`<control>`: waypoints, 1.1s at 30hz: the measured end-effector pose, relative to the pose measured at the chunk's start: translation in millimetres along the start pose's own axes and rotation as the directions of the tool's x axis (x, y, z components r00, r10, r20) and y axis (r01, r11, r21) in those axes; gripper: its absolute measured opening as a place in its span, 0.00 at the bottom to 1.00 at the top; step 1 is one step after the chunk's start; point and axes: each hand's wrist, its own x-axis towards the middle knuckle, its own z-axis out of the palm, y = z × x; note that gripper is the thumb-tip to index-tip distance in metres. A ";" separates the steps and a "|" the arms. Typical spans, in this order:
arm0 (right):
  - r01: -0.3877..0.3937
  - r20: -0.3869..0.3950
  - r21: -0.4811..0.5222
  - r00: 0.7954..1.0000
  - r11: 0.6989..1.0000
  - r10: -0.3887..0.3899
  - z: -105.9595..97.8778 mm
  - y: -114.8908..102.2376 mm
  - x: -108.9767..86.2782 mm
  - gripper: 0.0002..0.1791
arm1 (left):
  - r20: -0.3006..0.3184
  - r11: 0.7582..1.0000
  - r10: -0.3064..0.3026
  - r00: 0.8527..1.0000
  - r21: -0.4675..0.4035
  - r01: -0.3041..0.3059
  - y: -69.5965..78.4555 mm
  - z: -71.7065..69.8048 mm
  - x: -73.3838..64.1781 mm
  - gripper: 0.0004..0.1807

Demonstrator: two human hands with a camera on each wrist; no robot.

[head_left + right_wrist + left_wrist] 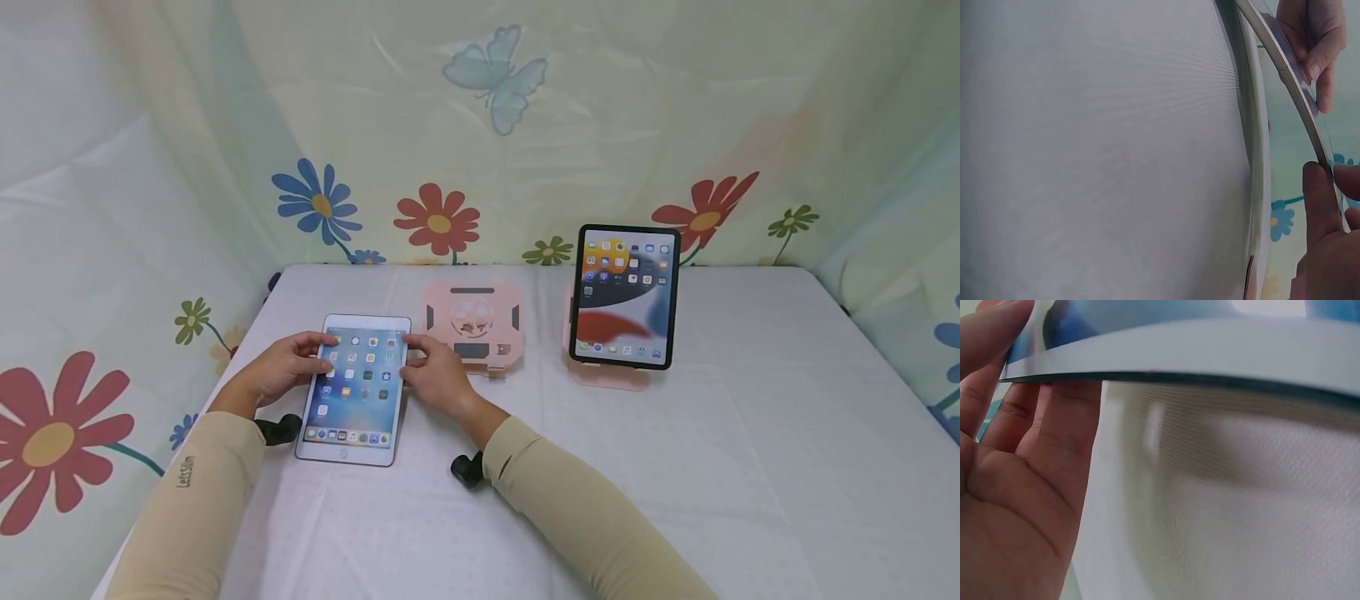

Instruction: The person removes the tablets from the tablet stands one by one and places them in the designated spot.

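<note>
Two and two: white tablet (pixel 352 408), black-framed tablet (pixel 624 296); left pink stand (pixel 493 331), right pink stand (pixel 611 379).
The left hand (pixel 285 367) and right hand (pixel 441 379) pinch the white tablet's sides near the left edge of the table (pixel 757 433); towards the far edge, the right pink stand carries the black-framed tablet.

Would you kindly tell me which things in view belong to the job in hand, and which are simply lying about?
Part of the job:
- White tablet, held at its sides by the left hand and right hand
- Perhaps the nearer pink stand, with no tablet on it

Apparently just standing about:
- Black-framed tablet, propped on its stand
- Second pink stand, beneath that tablet
</note>
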 end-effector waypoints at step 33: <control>0.022 0.086 0.030 0.996 0.999 -0.025 2.2 -3.2 -10.1 0.30 | -0.004 1.000 -0.011 1.000 0.027 0.011 -0.8 -1.2 -9.1 0.32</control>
